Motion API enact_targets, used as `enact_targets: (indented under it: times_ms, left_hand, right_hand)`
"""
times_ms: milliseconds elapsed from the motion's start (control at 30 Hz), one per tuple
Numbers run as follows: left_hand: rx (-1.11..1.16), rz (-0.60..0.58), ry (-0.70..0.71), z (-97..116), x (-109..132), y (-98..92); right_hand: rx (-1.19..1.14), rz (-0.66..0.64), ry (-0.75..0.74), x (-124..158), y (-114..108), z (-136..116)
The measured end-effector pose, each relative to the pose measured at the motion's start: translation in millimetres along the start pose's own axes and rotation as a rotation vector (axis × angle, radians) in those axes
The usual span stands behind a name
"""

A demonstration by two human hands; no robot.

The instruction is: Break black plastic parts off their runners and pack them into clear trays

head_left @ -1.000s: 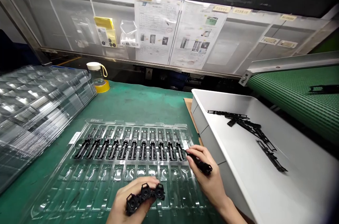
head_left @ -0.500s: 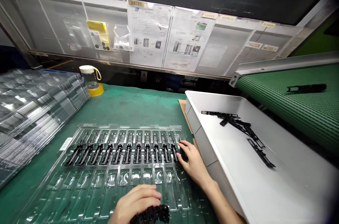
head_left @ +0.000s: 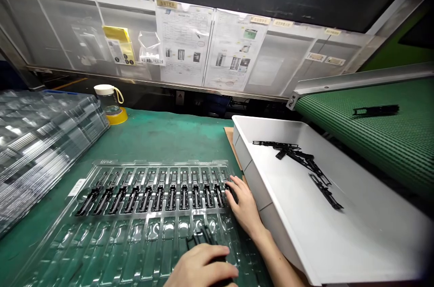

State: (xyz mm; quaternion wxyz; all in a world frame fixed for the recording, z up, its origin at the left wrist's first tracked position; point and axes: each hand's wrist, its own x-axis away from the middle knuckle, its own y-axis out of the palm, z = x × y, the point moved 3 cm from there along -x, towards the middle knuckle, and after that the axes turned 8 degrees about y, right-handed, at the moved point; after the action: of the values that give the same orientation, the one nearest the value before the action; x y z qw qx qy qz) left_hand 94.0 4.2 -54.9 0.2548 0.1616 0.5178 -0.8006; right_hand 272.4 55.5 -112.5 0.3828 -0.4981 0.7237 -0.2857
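Note:
A clear plastic tray (head_left: 101, 232) lies on the green mat, its far row filled with several black plastic parts (head_left: 159, 196). My right hand (head_left: 244, 208) rests on the tray's far right slot, fingers pressed down on a black part there. At the bottom edge my left hand (head_left: 203, 269) is closed on a bundle of black parts (head_left: 201, 238) whose ends stick out over the near row of the tray. The near row's slots hold nothing.
A white bin (head_left: 305, 232) with a few long black parts (head_left: 305, 162) stands to the right. Behind it runs a green conveyor belt (head_left: 373, 138) carrying one black part (head_left: 375, 110). A stack of clear trays (head_left: 40, 142) sits at left; a jar on yellow tape (head_left: 110, 104) stands further back.
My right hand carried a black part to the far right slot and pressed it in. My left hand slid right and lower with its bundle. The part on the belt moved left.

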Motion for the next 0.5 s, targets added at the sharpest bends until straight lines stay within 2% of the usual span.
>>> enact_targets:
  times_ms: [133, 233, 300, 367, 500]
  left_hand:
    - [-0.065, -0.078, 0.156, 3.0, -30.3, 29.9]
    - [-0.097, -0.095, 0.267, -4.7, -30.8, 58.2]
    - [-0.143, -0.11, 0.298, -11.3, -23.7, 69.8]
    - [-0.183, -0.134, 0.3, -15.3, -16.9, 71.3]
    - [-0.316, -0.259, 0.304, -12.4, -14.9, 58.0]
  right_hand:
    - [-0.064, 0.077, 0.03, 2.1, -6.9, -0.1]
    - [-0.115, 0.12, 0.051, 4.6, -11.2, 0.9]
    - [-0.145, 0.14, 0.065, 5.7, -13.1, 1.6]
    - [-0.169, 0.15, 0.076, 6.0, -14.2, 2.2]
    - [-0.201, 0.145, 0.079, 5.5, -14.9, -0.4]
